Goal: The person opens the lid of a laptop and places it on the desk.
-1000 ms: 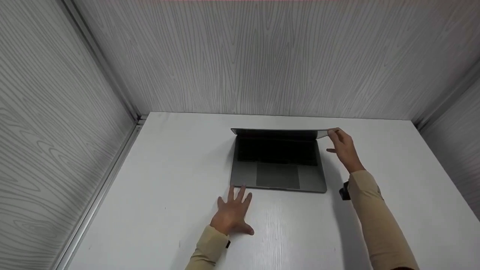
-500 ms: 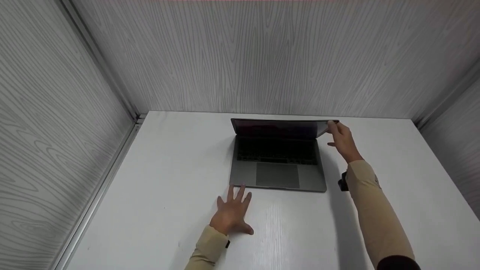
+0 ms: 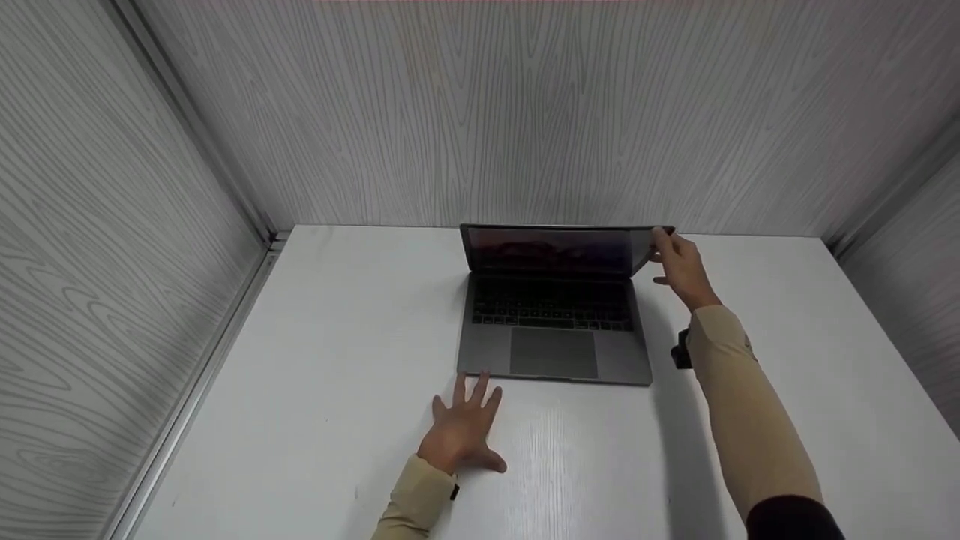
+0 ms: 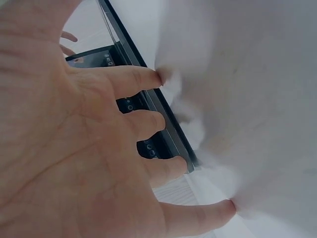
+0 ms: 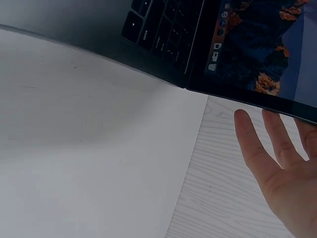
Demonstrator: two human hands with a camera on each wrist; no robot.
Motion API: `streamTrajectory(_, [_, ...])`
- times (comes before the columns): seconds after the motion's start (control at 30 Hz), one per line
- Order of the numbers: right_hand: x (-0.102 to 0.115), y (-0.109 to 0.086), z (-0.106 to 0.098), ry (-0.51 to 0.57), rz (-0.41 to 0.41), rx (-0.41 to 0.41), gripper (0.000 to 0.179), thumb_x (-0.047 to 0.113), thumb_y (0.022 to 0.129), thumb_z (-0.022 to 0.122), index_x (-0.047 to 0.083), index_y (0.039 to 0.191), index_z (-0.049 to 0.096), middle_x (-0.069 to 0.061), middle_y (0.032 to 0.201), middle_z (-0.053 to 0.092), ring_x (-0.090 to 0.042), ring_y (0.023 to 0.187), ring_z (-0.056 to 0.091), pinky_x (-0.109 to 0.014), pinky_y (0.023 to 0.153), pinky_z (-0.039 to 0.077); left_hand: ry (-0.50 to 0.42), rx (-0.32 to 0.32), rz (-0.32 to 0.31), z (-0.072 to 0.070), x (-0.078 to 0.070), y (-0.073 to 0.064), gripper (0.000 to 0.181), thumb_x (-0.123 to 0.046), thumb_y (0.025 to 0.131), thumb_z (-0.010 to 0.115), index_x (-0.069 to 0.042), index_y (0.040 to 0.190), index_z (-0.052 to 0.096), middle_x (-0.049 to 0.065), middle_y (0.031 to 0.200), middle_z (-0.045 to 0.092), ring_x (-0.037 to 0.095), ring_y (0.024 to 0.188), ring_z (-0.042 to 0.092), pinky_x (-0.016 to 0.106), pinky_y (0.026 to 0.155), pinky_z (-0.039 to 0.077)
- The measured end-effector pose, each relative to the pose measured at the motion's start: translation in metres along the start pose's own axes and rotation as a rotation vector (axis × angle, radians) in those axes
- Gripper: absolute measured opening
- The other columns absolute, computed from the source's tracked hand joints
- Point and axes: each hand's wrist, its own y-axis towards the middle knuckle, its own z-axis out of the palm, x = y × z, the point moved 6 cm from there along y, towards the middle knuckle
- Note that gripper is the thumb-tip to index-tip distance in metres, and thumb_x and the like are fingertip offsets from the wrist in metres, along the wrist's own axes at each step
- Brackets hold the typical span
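Note:
A grey laptop lies on the white table with its lid raised and its black keyboard showing. Its lit screen shows a colourful desktop picture in the right wrist view. My right hand pinches the lid's upper right corner between thumb and fingers; some fingers extend free beside the screen edge. My left hand is spread flat, palm down, at the laptop's front left edge. Two of its fingertips touch that front edge, while the thumb and palm side rest by the table.
The white table carries the laptop near its back. A grey wood-grain wall rises behind it, close to the raised lid. Another panel with a metal rail stands at the left, and one at the right.
The laptop lid has swung up and back with my right hand at its corner, so more screen and keyboard show. The left hand has stayed in place.

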Motion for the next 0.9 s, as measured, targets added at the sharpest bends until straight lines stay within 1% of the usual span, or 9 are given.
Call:
streamTrajectory(0.07, [0.001,0.002,0.0,0.008,0.009,-0.004,0.073,0.053,0.107,0.031,-0.013,0.134,0.049,-0.031,0.138,0.049,-0.045,0.132,0.049,-0.06,0.095,0.048,-0.007,0.002,0.0,0.0,0.0,-0.001,0.111,-0.049,0.066,0.095,-0.007,0.154,0.042,0.018,0.164,0.026,0.049,0.149,0.019,0.074,0.102,0.032])
streamTrajectory(0.17, [0.003,0.004,-0.001,0.012,0.014,-0.017,0.072,0.054,0.107,0.032,-0.011,0.132,0.05,-0.03,0.136,0.049,-0.046,0.131,0.05,-0.06,0.094,0.049,0.008,0.004,0.006,-0.001,-0.001,-0.002,0.111,-0.05,0.067,0.094,-0.007,0.155,0.042,0.018,0.164,0.026,0.049,0.148,0.019,0.073,0.103,0.032])
streamTrajectory(0.37, [0.001,0.006,-0.002,0.025,0.015,-0.023,0.068,0.056,0.106,0.032,-0.007,0.124,0.053,-0.026,0.129,0.05,-0.046,0.129,0.051,-0.062,0.095,0.048,0.011,-0.006,0.031,-0.003,0.0,0.001,0.106,-0.05,0.069,0.092,-0.008,0.154,0.044,0.019,0.163,0.027,0.052,0.147,0.019,0.073,0.108,0.023])
streamTrajectory(0.43, [0.0,0.006,-0.001,0.031,0.017,-0.022,0.071,0.057,0.106,0.032,-0.008,0.127,0.052,-0.027,0.13,0.049,-0.046,0.13,0.05,-0.064,0.096,0.047,0.014,-0.017,0.036,-0.004,0.002,0.004,0.104,-0.049,0.069,0.092,-0.01,0.153,0.046,0.019,0.163,0.028,0.055,0.145,0.02,0.072,0.11,0.021])
streamTrajectory(0.57, [0.0,0.005,0.003,0.027,0.024,0.004,0.079,0.057,0.106,0.03,-0.01,0.145,0.043,-0.032,0.14,0.044,-0.047,0.134,0.046,-0.062,0.098,0.046,-0.028,-0.032,0.03,-0.007,0.008,0.012,0.099,-0.045,0.069,0.094,-0.013,0.151,0.05,0.018,0.164,0.026,0.06,0.144,0.016,0.071,0.111,0.019])
streamTrajectory(0.67, [0.004,0.001,0.005,0.033,0.034,0.03,0.078,0.054,0.107,0.03,-0.01,0.152,0.035,-0.033,0.148,0.038,-0.048,0.136,0.044,-0.061,0.099,0.045,-0.084,-0.027,0.021,-0.006,0.011,0.016,0.095,-0.038,0.068,0.096,-0.012,0.149,0.053,0.017,0.165,0.024,0.063,0.143,0.014,0.069,0.111,0.024])
streamTrajectory(0.8, [0.02,-0.01,0.005,0.043,0.052,0.027,0.071,0.046,0.109,0.031,-0.011,0.152,0.034,-0.034,0.15,0.036,-0.049,0.133,0.045,-0.061,0.099,0.045,-0.115,-0.009,0.029,-0.003,0.01,0.018,0.091,-0.035,0.069,0.096,-0.011,0.147,0.055,0.017,0.165,0.022,0.064,0.142,0.016,0.066,0.106,0.035])
streamTrajectory(0.83, [0.023,-0.011,0.005,0.042,0.055,0.023,0.07,0.045,0.11,0.031,-0.012,0.151,0.035,-0.034,0.149,0.037,-0.049,0.132,0.046,-0.061,0.098,0.045,-0.117,-0.009,0.035,-0.003,0.01,0.019,0.089,-0.034,0.07,0.096,-0.011,0.146,0.055,0.018,0.165,0.023,0.064,0.141,0.018,0.066,0.105,0.036])
streamTrajectory(0.9, [0.025,-0.013,0.004,0.035,0.06,0.015,0.069,0.044,0.11,0.031,-0.014,0.148,0.038,-0.035,0.145,0.039,-0.049,0.131,0.048,-0.06,0.098,0.047,-0.13,-0.018,0.051,-0.005,0.009,0.02,0.084,-0.032,0.07,0.096,-0.011,0.143,0.059,0.02,0.163,0.025,0.066,0.138,0.021,0.067,0.104,0.035])
